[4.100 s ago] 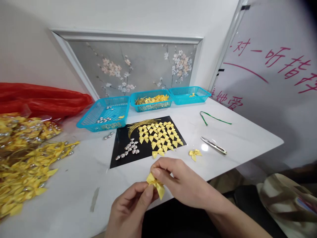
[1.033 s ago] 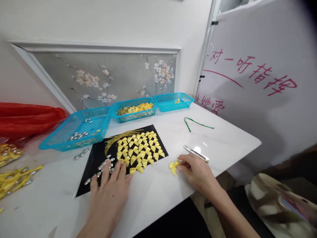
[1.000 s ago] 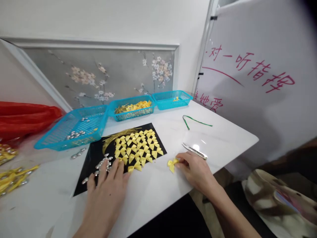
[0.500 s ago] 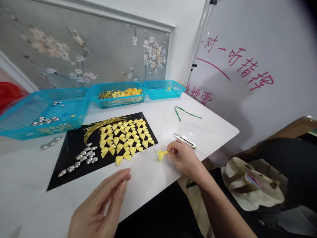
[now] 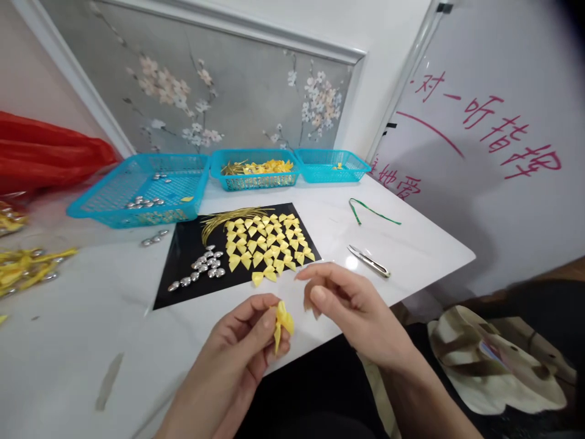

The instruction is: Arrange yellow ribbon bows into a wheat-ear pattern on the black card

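Note:
Between thumb and fingers, my left hand (image 5: 244,344) pinches a yellow bow (image 5: 283,323) over the table's front edge. To its right, my right hand (image 5: 351,305) is raised with its fingers curled but apart, holding nothing. Beyond both hands, rows of yellow bows (image 5: 276,243) lie on a black mat (image 5: 183,289). Silver beads (image 5: 208,263) sit on the mat's left part, and a bundle of gold strands (image 5: 228,217) lies along its back edge. Small snips (image 5: 370,261) rest on the white table right of the mat.
Three blue baskets (image 5: 183,210) (image 5: 256,182) (image 5: 331,175) line the back. A green ribbon (image 5: 372,213) lies at the right. More beads (image 5: 154,238) and yellow pieces (image 5: 31,268) are at the left. A bag (image 5: 493,366) is below the table's right side.
The yellow bow has passed from my right hand to my left hand. My right hand has opened, and the hands are closer together. The view has shifted left.

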A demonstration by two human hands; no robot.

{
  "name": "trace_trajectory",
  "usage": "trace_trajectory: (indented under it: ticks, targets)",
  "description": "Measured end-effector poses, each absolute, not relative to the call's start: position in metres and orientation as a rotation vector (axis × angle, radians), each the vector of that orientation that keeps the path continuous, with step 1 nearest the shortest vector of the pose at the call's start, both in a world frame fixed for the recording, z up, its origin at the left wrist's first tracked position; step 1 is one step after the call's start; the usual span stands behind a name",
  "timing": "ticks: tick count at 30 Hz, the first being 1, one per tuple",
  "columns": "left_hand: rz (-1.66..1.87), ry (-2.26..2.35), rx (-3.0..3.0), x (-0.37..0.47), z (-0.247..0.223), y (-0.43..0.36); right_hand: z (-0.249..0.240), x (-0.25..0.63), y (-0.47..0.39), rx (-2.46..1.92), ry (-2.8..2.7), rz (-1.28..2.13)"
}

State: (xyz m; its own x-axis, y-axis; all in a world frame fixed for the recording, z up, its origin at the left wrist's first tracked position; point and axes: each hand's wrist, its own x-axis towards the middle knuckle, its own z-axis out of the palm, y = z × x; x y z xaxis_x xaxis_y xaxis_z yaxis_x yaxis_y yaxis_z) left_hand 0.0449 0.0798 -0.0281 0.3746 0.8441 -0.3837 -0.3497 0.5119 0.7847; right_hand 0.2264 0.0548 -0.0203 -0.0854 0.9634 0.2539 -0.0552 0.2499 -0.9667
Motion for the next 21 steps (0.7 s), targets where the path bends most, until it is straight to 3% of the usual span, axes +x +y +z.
trace_trajectory:
  ticks: [6,16,21]
  targets:
    - [0.767,0.759,0.476,0.047,-0.029,0.079,-0.016,0.212,0.068,-0.860,-1.522,1.108]
    - [0.953,1.118,1.347,0.017,-0.029,0.076,-0.002,0.201,0.061,-1.165,-1.806,0.831]
    - [0.993,1.093,1.241,0.016,-0.029,0.070,-0.004,0.200,0.062,-1.092,-1.683,0.933]
